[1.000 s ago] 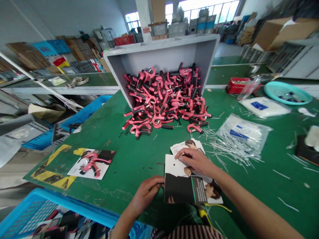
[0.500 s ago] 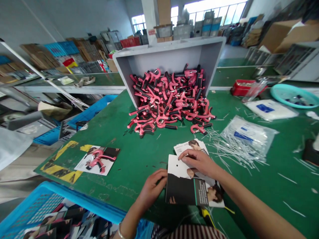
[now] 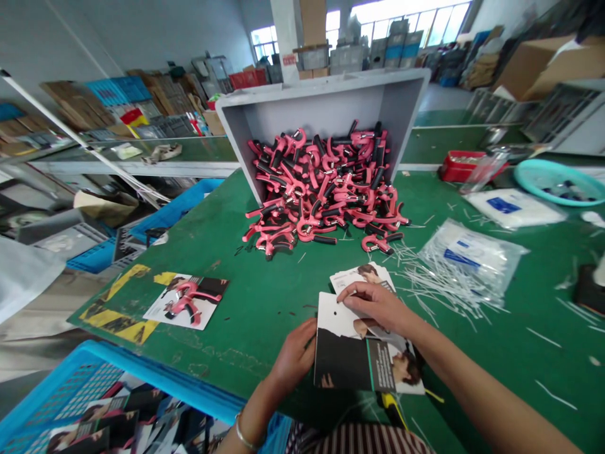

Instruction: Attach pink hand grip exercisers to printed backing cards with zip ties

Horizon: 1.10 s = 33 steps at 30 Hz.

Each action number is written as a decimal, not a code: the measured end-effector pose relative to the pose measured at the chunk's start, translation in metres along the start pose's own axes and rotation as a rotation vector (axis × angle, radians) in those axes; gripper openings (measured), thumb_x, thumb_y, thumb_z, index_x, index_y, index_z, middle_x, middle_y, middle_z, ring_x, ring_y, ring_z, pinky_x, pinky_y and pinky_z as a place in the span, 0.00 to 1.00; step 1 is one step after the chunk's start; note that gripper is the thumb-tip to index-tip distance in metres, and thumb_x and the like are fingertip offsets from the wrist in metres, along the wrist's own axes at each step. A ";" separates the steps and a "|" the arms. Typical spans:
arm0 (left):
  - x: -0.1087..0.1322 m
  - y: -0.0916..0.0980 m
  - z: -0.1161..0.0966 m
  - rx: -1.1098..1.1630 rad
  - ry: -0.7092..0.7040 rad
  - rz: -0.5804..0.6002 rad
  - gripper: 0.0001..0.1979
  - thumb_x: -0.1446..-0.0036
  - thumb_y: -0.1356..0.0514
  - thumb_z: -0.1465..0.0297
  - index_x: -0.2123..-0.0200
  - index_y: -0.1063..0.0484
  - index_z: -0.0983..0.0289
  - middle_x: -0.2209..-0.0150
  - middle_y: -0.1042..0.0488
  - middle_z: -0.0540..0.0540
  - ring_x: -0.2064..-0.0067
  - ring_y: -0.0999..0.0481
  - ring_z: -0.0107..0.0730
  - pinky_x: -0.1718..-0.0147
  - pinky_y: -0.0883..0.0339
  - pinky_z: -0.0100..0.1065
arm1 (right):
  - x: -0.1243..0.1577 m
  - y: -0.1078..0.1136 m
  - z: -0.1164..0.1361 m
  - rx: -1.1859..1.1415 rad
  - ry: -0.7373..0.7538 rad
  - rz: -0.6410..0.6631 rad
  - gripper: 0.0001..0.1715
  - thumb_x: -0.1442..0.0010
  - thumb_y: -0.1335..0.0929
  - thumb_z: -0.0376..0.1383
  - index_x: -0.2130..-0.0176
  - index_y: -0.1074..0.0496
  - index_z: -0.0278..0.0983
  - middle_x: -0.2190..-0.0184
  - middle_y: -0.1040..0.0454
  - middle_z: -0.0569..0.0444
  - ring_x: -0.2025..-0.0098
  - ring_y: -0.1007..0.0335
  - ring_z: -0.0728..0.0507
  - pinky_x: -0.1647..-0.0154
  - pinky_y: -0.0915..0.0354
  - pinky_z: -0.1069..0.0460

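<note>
Cardboard backing cards [image 3: 343, 356], probably light, stiff and best held by their edges, lie under the bent right hand [image 3: 373, 306], beside the loosely curled left hand [image 3: 295, 356], both grips unclear.

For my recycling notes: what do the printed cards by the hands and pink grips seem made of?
Printed cards: probably smooth cardboard, as flat, crisp-edged sheets suggest. Pink grips: likely satin plastic, evenly coloured, rounded; dull black sleeves, perhaps foam; shiny silvery parts, probably metal.

The grey bin [image 3: 316, 116] is smooth, matt plastic. Hand grips [image 3: 326, 189] inside it combine plastic and shiny metal; the card stack [image 3: 341, 359] before it looks like smooth printed paper.
</note>
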<state>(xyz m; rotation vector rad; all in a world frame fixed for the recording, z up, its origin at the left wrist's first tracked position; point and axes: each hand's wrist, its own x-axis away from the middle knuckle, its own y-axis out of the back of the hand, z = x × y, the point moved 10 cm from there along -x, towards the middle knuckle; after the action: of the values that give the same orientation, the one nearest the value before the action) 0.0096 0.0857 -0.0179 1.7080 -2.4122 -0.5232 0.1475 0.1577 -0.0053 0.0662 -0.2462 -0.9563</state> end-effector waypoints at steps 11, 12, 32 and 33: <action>0.029 0.032 0.003 0.036 0.051 -0.118 0.14 0.34 0.48 0.68 0.50 0.26 0.58 0.59 0.24 0.55 0.57 0.26 0.34 0.54 0.34 0.34 | -0.002 -0.001 0.002 0.047 0.020 0.045 0.20 0.39 0.34 0.49 0.59 0.26 0.36 0.79 0.44 0.61 0.79 0.51 0.52 0.80 0.56 0.56; 0.025 0.036 0.000 -0.013 0.005 -0.162 0.14 0.34 0.47 0.68 0.51 0.25 0.58 0.60 0.25 0.55 0.57 0.27 0.34 0.55 0.34 0.34 | -0.001 -0.002 0.001 0.032 0.009 0.049 0.20 0.39 0.34 0.49 0.59 0.26 0.36 0.79 0.44 0.61 0.80 0.52 0.52 0.81 0.57 0.56; -0.007 0.019 0.017 0.282 0.158 -0.382 0.10 0.46 0.38 0.70 0.61 0.21 0.63 0.61 0.23 0.54 0.61 0.25 0.35 0.61 0.33 0.31 | 0.008 -0.013 0.043 0.332 0.381 -0.068 0.10 0.33 0.37 0.36 0.57 0.27 0.39 0.59 0.27 0.52 0.56 0.32 0.45 0.53 0.39 0.50; -0.008 0.019 0.019 0.303 0.172 -0.375 0.10 0.46 0.38 0.70 0.60 0.21 0.63 0.62 0.23 0.54 0.62 0.25 0.34 0.62 0.33 0.31 | 0.010 -0.015 0.048 0.353 0.429 -0.064 0.11 0.32 0.38 0.35 0.57 0.27 0.39 0.56 0.27 0.52 0.53 0.32 0.44 0.50 0.40 0.50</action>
<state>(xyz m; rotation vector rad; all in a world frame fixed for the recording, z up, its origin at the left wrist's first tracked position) -0.0102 0.1020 -0.0283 2.2456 -2.1435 -0.0390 0.1297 0.1437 0.0401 0.5999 -0.0126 -0.9301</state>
